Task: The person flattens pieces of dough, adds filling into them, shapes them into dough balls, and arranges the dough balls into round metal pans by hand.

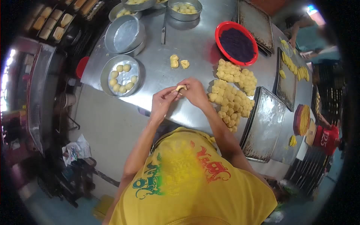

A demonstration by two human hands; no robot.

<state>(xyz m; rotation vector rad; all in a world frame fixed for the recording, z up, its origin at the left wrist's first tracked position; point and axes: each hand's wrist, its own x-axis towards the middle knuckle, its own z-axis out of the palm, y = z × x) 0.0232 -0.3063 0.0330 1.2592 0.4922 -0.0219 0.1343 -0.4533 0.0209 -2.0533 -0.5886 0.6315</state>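
Note:
Both of my hands meet over the metal table's near edge, pinching one small piece of yellow dough [181, 88] between them. My left hand [162, 100] has its fingertips on the dough's left side, and my right hand [195, 92] closes on it from the right. Just beyond them lie two loose dough pieces [174, 61]. To the left, a round metal pan [107, 83] holds several smooth dough balls along its wall. Right of my hands is a large cluster of dough lumps [232, 98]. A red basin [218, 43] with dark purple filling stands behind the cluster.
Empty round pans [123, 33] and pans with dough balls [184, 8] stand at the back left, near a scraper [163, 34]. Metal trays [264, 123] lie at the right. Other people are at the far right, one in a red shirt [327, 139].

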